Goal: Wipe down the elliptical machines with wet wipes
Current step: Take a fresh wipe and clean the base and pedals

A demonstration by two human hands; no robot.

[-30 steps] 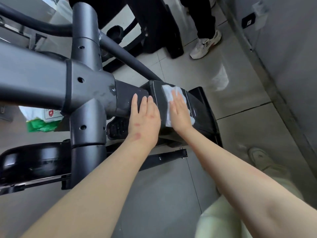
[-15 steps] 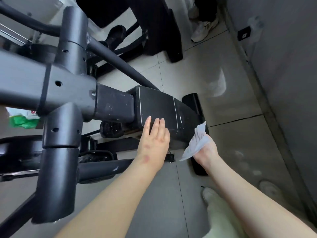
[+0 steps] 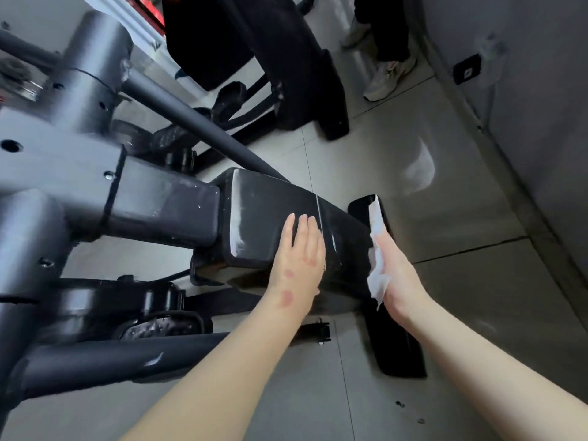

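Head view, wipe (image 3: 377, 249) lengthwise along right hand (image 3: 397, 275)

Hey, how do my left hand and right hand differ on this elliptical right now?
The left hand is bare and lies flat on the upper face of the black housing; the right hand presses a white wet wipe against its end face. The left hand shows its back to the camera; the right hand is seen edge-on. Both have straight fingers and rest against the same housing.
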